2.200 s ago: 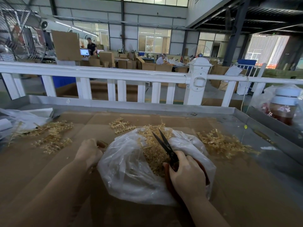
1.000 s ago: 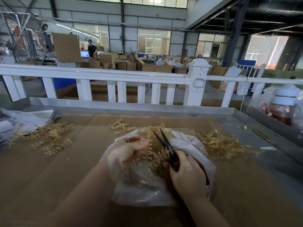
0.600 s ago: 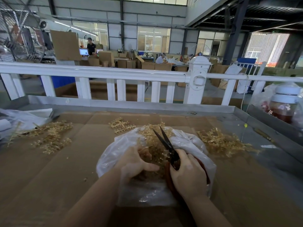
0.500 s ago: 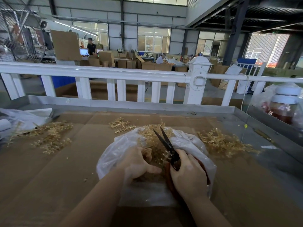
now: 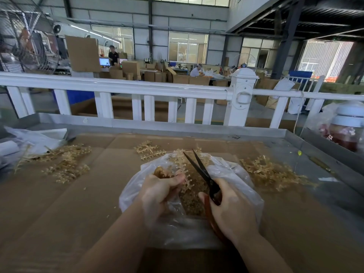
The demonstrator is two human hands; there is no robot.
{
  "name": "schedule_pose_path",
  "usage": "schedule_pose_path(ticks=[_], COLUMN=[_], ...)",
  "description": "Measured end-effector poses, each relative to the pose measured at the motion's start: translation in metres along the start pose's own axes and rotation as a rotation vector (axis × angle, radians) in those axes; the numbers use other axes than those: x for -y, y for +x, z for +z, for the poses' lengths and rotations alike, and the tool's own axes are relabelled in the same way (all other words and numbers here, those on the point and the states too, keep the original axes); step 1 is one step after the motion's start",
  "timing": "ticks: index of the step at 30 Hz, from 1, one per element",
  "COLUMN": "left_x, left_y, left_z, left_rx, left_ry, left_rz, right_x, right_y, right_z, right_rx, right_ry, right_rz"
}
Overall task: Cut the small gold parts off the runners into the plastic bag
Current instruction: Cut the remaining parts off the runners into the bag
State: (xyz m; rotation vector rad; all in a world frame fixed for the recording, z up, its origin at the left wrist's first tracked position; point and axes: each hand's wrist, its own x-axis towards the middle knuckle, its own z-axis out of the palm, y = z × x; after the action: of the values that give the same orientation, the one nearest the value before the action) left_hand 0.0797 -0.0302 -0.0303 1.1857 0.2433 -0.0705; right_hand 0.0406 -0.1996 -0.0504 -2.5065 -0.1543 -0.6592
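Step in hand: trimming. At lower centre of the frame, the left hand (image 5: 159, 191) grips 1 gold runner (image 5: 180, 168) over the open plastic bag (image 5: 242, 184). The right hand (image 5: 231, 209) is closed on the scissors (image 5: 202, 172), blades parted. Next move: probably feed a branch between the blades, close, and let the parts drop inside.

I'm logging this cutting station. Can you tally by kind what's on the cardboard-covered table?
Loose heaps of gold runners: 3 (left, back centre, right)
Clear plastic bag of gold parts: 1
Scissors: 1
Hands: 2 (left, right)
Total: 7
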Motion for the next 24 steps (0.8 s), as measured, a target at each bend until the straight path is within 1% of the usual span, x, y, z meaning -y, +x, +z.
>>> schedule_pose_path(ticks=[5, 7, 10, 21, 24], left_x=[-0.003, -0.003, -0.002, 0.006, 0.007], left_y=[0.002, 0.002, 0.003, 0.013, 0.016], left_z=[0.007, 0.01, 0.012, 0.007, 0.006], left_rx=[-0.092, -0.113, -0.133, -0.132, -0.126], left_ry=[-0.247, -0.294, -0.321, -0.372, -0.353], left_rz=[-0.059, -0.07, -0.075, -0.077, -0.097], right_x=[0.002, 0.001, 0.001, 0.004, 0.004], right_y=[0.004, 0.006, 0.008, 0.012, 0.012], right_z=[-0.011, -0.013, -0.014, -0.016, -0.017], right_rx=[0.144, 0.204, 0.272, 0.318, 0.34], right_ry=[0.012, 0.035, 0.046, 0.05, 0.043], right_rz=[-0.02, -0.033, -0.042, -0.028, -0.021])
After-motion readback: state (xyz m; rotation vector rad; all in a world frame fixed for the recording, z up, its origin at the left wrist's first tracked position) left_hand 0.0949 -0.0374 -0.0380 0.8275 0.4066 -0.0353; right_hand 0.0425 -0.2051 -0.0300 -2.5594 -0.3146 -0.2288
